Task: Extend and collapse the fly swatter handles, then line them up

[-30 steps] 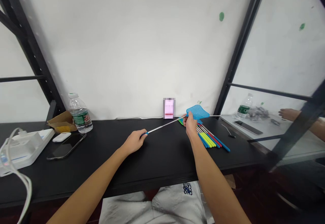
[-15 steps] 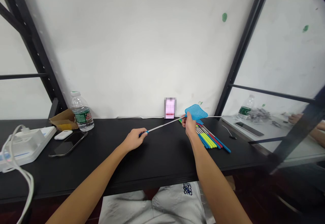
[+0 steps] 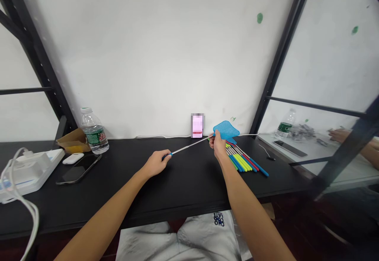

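Observation:
A blue fly swatter (image 3: 226,129) with a thin metal telescopic rod is stretched between my two hands, above the black table (image 3: 183,190). My left hand (image 3: 156,162) is closed round its blue handle, most of which the fingers hide. At the other end my right hand (image 3: 218,144) pinches the rod just below the blue mesh head. Beside and behind that hand lies a row of more fly swatters (image 3: 244,160) with blue, yellow-green, red and green handles pointing toward me. Their heads are partly covered by my hand and the held swatter.
A lit phone (image 3: 197,126) leans on the wall at the back. At left are a water bottle (image 3: 94,132), a cardboard box (image 3: 74,140), a white case (image 3: 73,158), a dark phone (image 3: 79,169) and a power strip (image 3: 32,174). A short cable (image 3: 268,154) lies at right, near a black frame post.
My right hand and the swatter's head have shifted very slightly left in the view, as has most of the scene. Both hands keep their hold on the fly swatter.

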A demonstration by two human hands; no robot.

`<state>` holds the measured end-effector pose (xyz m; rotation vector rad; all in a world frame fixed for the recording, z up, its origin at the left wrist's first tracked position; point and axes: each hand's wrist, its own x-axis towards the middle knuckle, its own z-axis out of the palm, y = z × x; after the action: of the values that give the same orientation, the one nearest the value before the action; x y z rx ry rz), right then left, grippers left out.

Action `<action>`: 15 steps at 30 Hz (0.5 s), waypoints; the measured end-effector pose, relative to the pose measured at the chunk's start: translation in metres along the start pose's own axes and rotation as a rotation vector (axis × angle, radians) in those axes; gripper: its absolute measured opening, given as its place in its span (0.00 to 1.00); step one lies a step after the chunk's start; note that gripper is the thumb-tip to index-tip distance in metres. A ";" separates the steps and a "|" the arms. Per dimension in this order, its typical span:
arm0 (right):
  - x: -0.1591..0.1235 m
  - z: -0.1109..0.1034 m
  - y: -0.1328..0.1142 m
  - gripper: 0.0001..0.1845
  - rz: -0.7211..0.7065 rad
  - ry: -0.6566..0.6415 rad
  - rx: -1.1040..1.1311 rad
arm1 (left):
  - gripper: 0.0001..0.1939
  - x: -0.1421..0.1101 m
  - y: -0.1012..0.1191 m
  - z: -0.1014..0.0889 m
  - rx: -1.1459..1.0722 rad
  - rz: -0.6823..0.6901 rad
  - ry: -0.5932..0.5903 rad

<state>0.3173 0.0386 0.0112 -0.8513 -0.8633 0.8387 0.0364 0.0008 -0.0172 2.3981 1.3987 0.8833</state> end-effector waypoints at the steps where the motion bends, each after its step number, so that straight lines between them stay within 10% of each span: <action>1: 0.000 0.000 0.001 0.20 -0.002 -0.003 0.006 | 0.14 0.000 0.000 0.000 0.002 0.002 -0.003; 15: -0.032 0.031 0.016 0.21 -0.029 -0.176 -0.087 | 0.14 -0.005 0.020 0.005 -0.041 0.046 0.018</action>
<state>0.2731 0.0259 0.0001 -0.8475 -1.0712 0.8648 0.0521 -0.0132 -0.0132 2.4069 1.3231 0.9382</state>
